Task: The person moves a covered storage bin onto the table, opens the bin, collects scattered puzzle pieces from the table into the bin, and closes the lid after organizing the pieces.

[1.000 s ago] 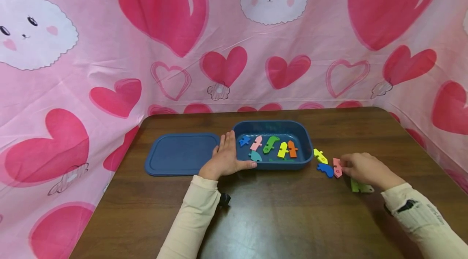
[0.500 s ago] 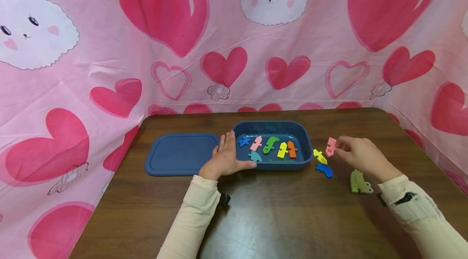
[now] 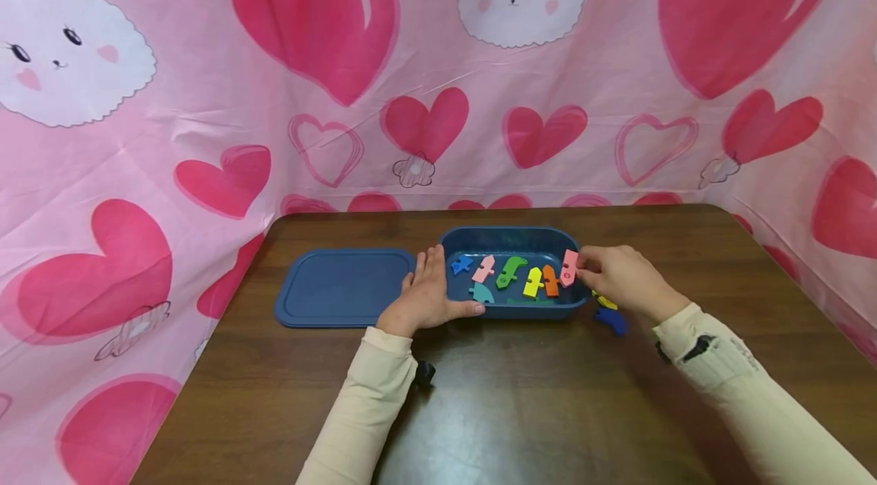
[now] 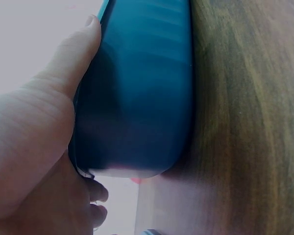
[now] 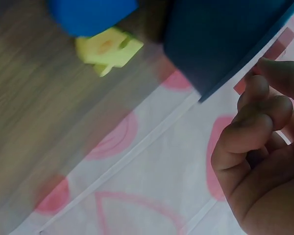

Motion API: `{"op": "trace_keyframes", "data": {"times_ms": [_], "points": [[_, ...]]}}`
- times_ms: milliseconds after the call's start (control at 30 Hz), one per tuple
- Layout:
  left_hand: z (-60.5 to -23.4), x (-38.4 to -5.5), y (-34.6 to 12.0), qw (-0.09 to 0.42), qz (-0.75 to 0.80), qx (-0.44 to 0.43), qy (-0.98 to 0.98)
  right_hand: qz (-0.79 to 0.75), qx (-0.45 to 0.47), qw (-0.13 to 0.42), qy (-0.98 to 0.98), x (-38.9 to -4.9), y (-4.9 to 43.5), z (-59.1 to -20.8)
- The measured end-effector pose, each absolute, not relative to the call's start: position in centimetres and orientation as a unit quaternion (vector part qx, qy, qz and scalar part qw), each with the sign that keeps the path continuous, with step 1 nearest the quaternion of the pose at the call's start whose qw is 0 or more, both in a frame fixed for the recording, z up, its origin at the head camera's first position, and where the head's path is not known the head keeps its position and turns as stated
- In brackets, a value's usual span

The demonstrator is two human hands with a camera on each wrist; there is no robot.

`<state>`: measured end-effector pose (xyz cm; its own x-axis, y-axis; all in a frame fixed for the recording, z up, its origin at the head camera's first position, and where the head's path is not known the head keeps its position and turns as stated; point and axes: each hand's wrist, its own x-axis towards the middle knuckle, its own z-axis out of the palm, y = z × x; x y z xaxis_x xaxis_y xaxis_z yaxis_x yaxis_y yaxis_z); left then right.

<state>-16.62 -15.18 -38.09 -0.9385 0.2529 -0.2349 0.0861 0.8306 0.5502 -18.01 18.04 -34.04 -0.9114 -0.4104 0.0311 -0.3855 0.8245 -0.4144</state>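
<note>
My right hand (image 3: 625,278) pinches a pink puzzle piece (image 3: 568,269) between thumb and fingertips, over the right end of a dark blue box (image 3: 521,240). In the right wrist view the pink piece (image 5: 280,43) shows above the box rim, with the other fingers curled beneath the thumb. My left hand (image 3: 419,302) rests on the box's left end, fingers straight and thumb along the front rim. Inside the box lie several puzzle pieces, among them a green one (image 3: 510,272), a yellow one (image 3: 534,282), an orange one (image 3: 551,281) and a teal one (image 3: 482,292).
A flat blue lid (image 3: 342,287) lies left of the box on the wooden table (image 3: 521,394). Just right of the box are a blue piece (image 3: 611,320) and a yellow piece (image 5: 110,49), partly covered by my hand in the head view. A pink heart-printed cloth (image 3: 411,51) hangs behind.
My right hand has lifted the pink piece off the table and carried it left over the box. The olive-green piece is now hidden behind my right arm. My left hand stays on the box.
</note>
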Motion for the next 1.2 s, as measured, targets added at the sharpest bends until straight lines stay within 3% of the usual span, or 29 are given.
{"op": "trace_keyframes", "data": {"times_ms": [200, 800, 1200], "points": [[-38.1, -16.6, -15.1, 0.147, 0.278, 0.090, 0.945, -0.175, -0.244, 0.018, 0.954, -19.2, 15.7, -34.6], [-38.2, -16.6, -15.1, 0.149, 0.277, 0.091, 0.945, -0.107, -0.256, 0.094, 0.956, -21.9, 11.0, -36.9], [-38.2, -16.6, -15.1, 0.151, 0.275, 0.090, 0.945, -0.105, -0.259, 0.096, 0.955, -22.5, 9.2, -37.4]]}}
